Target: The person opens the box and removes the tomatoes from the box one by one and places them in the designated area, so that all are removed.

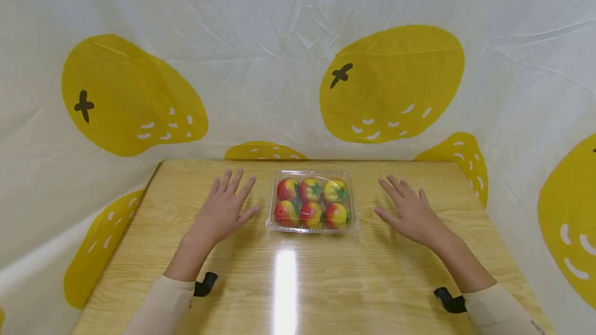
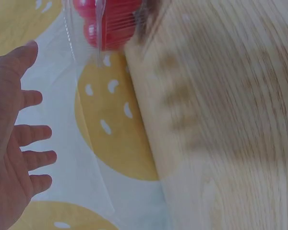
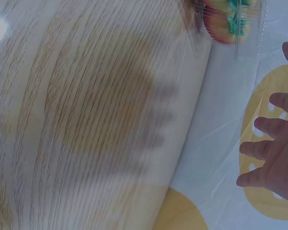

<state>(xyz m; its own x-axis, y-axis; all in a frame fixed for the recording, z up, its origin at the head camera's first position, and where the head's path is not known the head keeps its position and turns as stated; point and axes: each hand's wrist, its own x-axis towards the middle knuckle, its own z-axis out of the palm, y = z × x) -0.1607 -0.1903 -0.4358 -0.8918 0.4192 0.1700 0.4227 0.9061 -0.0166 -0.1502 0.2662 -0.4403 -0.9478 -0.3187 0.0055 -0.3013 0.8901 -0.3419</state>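
Clamshell box (image 1: 312,201): a clear, lidded plastic box is sitting at the middle of the far half of the wooden table (image 1: 298,283), holding six red-and-yellow tomatoes (image 1: 311,190) in two rows of three; the lid appears to be closed.
Left hand (image 1: 223,209): is hovering palm down just left of the box, fingers straight and spread, gripping nothing and not touching the box.
Right hand (image 1: 410,209): is mirroring it to the right of the box, a little farther off, fingers likewise spread and empty.
Step in hand: judged as the approach; both hands are flanking the box, and contact is not yet made.
Next move calls for: both hands closing inward evenly onto the side walls, pressing lightly, since the thin plastic would probably flex.
Head view: is showing the whole layout, including the lemon-print cloth (image 1: 391,84) draped behind and beside the table.
Left wrist view: is showing the spread fingers (image 2: 36,134) from the palm side, a box corner (image 2: 103,24), and finger shadows falling on the wood.
Right wrist view: is showing a tomato's green calyx (image 3: 237,12) through the plastic, blurred.
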